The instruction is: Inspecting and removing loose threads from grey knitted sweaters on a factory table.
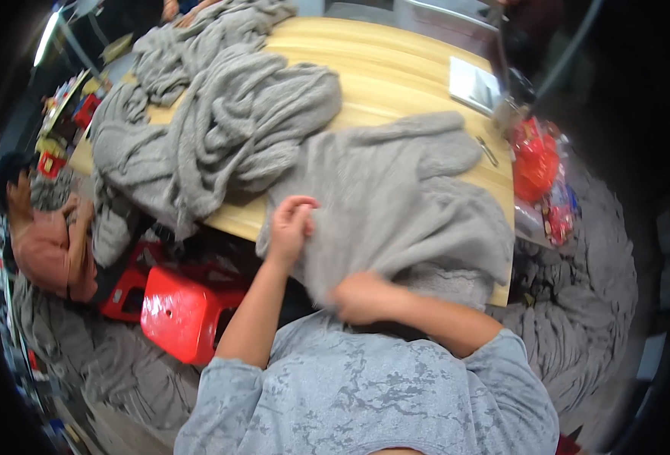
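Observation:
A grey plush cloth (380, 182) lies spread over the near part of the wooden table (380, 53), its near edge hanging toward me. My left hand (293, 226) is over its left side, fingers curled and thumb drawn in; whatever is between them is too small to make out. At the cloth's near edge, my right hand (361, 298) is closed on the fabric, slightly smeared by motion. Beyond my left hand, a large bunched heap of the same grey plush (229, 129) covers the table's left side.
Thread snips (488, 152) and a white flat box (473, 83) lie by the right edge. Red plastic bags (536, 159) sit beside the table, above heaped grey cloth (577, 303). Red stools (179, 315) stand at left, near a seated person (50, 246). Another person's hands (187, 14) touch cloth at the far end.

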